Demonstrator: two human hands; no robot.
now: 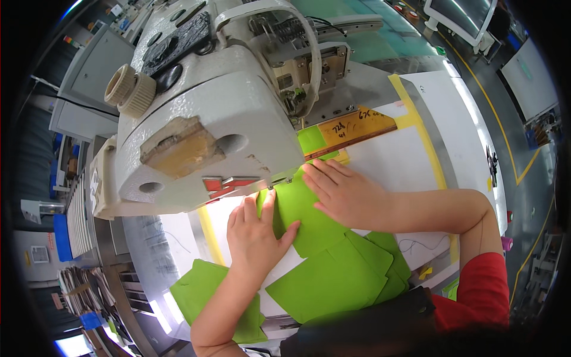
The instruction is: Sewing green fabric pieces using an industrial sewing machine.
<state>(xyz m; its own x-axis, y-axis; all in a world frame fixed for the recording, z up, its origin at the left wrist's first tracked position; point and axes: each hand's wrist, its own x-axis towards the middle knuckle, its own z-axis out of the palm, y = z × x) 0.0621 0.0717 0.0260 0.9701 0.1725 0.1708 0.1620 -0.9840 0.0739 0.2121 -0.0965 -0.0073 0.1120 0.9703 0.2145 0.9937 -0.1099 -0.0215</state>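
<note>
My left hand (253, 238) rests palm down with fingers apart on a green piece of fabric-like material (303, 229), fingertips at the lower edge of a white sewing machine head (211, 113). My right hand (344, 197) lies flat on the same piece, farther right and higher, fingertips beside an amber guide strip (354, 132) with handwriting. More green pieces overlap in a pile (327, 279) below my hands; another lies at lower left (196, 285), partly behind my left forearm. The machine's head hides where the green piece runs under it.
Yellow tape (437, 172) borders the white work surface. A grey cabinet (89, 71) and piled flat sheets (86, 297) stand on the left. A monitor (458, 15), a pale board (526, 80) and a floor with yellow lines (505, 143) lie to the right.
</note>
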